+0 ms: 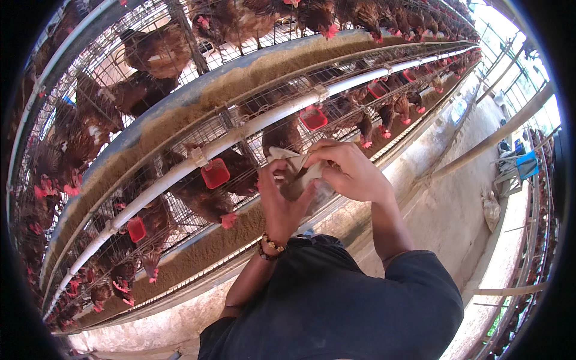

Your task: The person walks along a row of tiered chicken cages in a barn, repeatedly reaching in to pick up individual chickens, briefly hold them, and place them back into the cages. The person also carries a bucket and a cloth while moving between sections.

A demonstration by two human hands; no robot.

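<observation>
Between my two hands is a crumpled pale cloth or paper-like piece (288,156), its exact kind unclear. My left hand (284,198), with beaded bracelets (272,245) at the wrist, holds its lower left side between thumb and fingers. Bent over its upper right part, my right hand (348,170) pinches it with the fingertips. Something darker shows within the folds, too hidden to name. Just beyond the hands stand wire cages with brown hens (282,135), and a red drinker cup (312,118) hangs below a white pipe (265,121).
Long feed troughs (180,105) filled with brown feed run along the cage tiers. More red cups (216,173) hang at the left. A concrete walkway (459,198) lies to the right, crossed by a pole (495,135). A chair (510,175) with a blue item stands further off.
</observation>
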